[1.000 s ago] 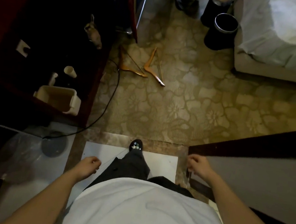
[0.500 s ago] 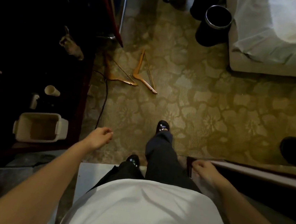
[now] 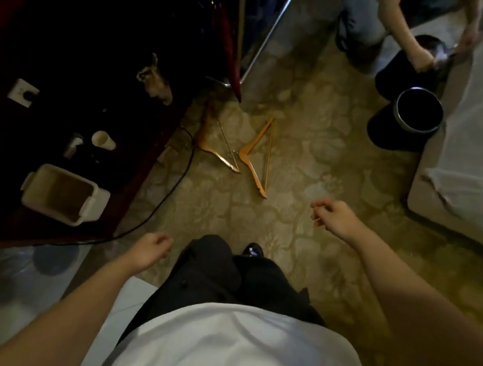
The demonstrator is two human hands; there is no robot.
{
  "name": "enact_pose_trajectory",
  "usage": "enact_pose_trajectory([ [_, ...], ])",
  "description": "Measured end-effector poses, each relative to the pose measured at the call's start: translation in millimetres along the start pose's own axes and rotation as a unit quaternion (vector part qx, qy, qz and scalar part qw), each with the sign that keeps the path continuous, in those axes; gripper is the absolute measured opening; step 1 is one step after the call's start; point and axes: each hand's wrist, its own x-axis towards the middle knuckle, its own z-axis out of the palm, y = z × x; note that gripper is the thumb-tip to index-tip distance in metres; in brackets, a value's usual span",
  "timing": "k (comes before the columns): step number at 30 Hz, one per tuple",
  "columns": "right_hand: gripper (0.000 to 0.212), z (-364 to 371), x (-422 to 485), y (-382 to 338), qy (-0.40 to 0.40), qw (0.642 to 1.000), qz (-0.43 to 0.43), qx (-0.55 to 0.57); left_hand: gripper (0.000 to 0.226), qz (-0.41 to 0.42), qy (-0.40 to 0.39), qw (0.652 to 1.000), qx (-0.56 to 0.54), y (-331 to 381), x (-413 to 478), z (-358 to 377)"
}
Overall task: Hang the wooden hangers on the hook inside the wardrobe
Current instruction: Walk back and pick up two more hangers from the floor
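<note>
Patterned beige carpet point(image 3: 313, 167) bears the two tan wooden triangular hangers point(image 3: 253, 166), side by side near the dark red cabinet point(image 3: 140, 175), untouched; step judged the approach; left hand point(image 3: 150, 250) and right hand point(image 3: 335, 218) are loosely curled, holding nothing; next move requires stooping to grasp one.

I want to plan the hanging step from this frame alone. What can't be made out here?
All in the head view:
The hook: the wardrobe interior is too dark; no hook shows.
The hanger nearer the wardrobe: its far end fades into shadow.
The right hand: fingers curled; whether they pinch something is too small to tell.
The second person: cut off by the top edge, hands blurred.
</note>
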Motion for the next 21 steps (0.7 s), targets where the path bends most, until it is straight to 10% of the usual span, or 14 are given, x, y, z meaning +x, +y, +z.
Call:
enact_pose_trajectory([
  [21,0.024,-3,231,-139,-0.151,0.969,-0.017,-0.196,0.022,-0.015,0.010,0.998,-0.067,142,204,-47],
])
